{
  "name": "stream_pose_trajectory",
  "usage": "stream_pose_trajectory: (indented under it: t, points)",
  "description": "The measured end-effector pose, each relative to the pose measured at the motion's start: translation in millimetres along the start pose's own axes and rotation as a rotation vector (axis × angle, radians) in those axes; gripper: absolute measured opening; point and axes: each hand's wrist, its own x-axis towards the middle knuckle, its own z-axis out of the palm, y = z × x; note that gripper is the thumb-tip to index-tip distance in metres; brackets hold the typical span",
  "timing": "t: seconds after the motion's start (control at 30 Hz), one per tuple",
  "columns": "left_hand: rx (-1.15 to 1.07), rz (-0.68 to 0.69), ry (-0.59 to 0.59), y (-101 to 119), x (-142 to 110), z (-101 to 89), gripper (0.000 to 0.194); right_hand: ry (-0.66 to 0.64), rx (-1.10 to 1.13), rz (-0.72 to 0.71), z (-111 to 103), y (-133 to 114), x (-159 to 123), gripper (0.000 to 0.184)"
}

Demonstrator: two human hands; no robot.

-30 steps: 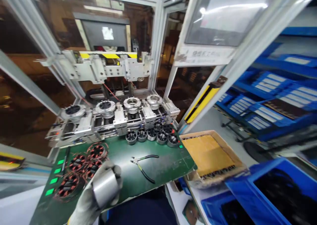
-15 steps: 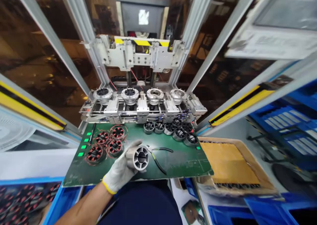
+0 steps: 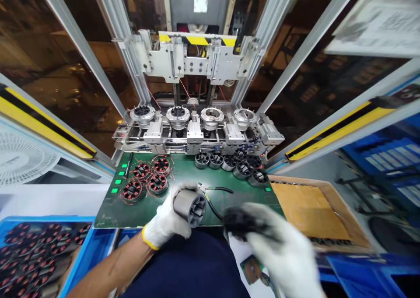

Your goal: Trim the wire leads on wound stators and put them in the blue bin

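My left hand (image 3: 166,223), in a white glove with a yellow cuff, is wrapped round a grey metal stator core (image 3: 185,204) above the front edge of the green work board. The core's slotted end is tilted toward the right. Over the board's front right edge, my gloved right hand (image 3: 284,247) grips a black slotted part (image 3: 238,222), probably a plastic stator insulator; motion smears both. The two parts are apart. Beyond the stator core lie cutting pliers (image 3: 213,199) with black and green handles, their jaws partly hidden near my left hand.
Copper-wound stators (image 3: 158,183) sit at the board's left, several stators with black inserts (image 3: 243,170) at its right. Behind stands a winding machine with a row of round holders (image 3: 177,117). A blue bin (image 3: 74,263) of wound stators is lower left, a cardboard box (image 3: 354,234) right.
My right hand has come into view from the right with the black part. My left hand has turned the stator core, so its side shows more. The view has tilted down.
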Motion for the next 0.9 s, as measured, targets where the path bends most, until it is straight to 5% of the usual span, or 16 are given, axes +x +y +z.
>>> stream_pose_trajectory:
  t: [0.1,0.23,0.47,0.67,0.9]
  points:
    - [0.185,0.009,0.024,6.0,-11.3,1.3,0.096,-0.121,0.133,-0.167,46.4,-12.8,9.3,0.031]
    - [0.417,-0.023,0.185,14.7,-25.4,-0.8,0.093,-0.02,-0.088,-0.375,82.7,-15.8,19.7,0.038]
    - [0.499,-0.047,0.298,7.9,-28.6,-11.6,0.092,-0.114,-0.404,-0.463,91.2,-7.5,27.9,0.052]
    - [0.422,-0.033,0.278,13.2,-26.4,-13.5,0.088,-0.134,-0.483,-0.362,98.7,-14.5,27.0,0.046]
    - [0.59,-0.122,0.314,14.8,-17.9,-14.0,0.089,-0.15,-0.541,-0.319,97.7,-21.1,32.7,0.045]
